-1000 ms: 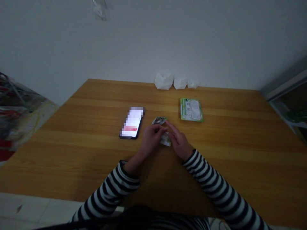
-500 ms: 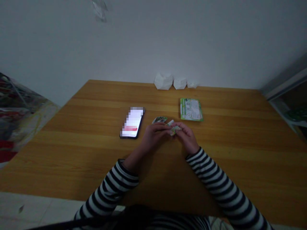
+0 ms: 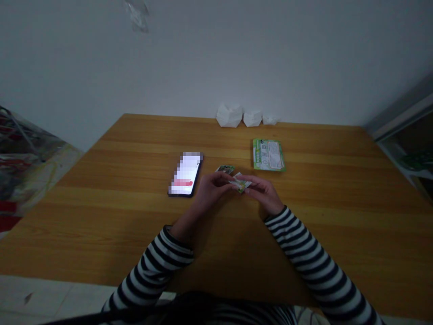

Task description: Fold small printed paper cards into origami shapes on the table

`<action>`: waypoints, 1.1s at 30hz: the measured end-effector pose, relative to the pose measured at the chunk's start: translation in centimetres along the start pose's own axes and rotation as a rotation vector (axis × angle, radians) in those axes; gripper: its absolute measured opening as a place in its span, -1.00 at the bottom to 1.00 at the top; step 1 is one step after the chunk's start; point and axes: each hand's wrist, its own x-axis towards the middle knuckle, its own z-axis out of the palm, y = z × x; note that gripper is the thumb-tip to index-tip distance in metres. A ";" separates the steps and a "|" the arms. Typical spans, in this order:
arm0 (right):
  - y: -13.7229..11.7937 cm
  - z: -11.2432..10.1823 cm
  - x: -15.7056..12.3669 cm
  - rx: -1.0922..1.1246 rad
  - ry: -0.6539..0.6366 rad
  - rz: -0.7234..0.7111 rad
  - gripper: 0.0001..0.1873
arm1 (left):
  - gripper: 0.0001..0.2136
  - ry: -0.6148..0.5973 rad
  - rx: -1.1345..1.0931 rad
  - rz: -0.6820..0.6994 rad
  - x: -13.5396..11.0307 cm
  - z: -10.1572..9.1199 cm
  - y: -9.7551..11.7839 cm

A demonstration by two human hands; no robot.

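Left hand (image 3: pixel 211 189) and right hand (image 3: pixel 264 193) pinch a folded printed wrapper (image 3: pixel 241 183)

Fingers of both hands close on it just above the wooden worktop (image 3: pixel 101 225), beside a crumpled wrapper (image 3: pixel 225 169); a smartphone (image 3: pixel 185 174) lies left, a green printed card (image 3: pixel 269 155) beyond.

A wooden tabletop (image 3: pixel 101 225), a phone (image 3: pixel 186 174) lying screen up, a green printed card (image 3: pixel 269 155) to the right of the phone, a small printed wrapper (image 3: pixel 225 169) between them, three crumpled white paper lumps (image 3: pixel 252 118) beyond the phone, along the far edge
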 end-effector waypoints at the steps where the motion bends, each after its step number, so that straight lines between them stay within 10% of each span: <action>1: 0.1 0.0 0.1 0.001 0.000 0.000 -0.60 | -0.72 0.017 0.013 -0.005 0.0 0.0 0.0; 15: 0.6 0.4 0.2 0.007 -0.031 0.027 -0.62 | -0.73 0.118 0.021 -0.065 -0.1 0.4 0.3; 33: 0.3 1.0 0.5 -0.065 0.437 -0.091 -0.84 | -0.83 0.202 -0.065 -0.016 -0.3 1.0 -0.3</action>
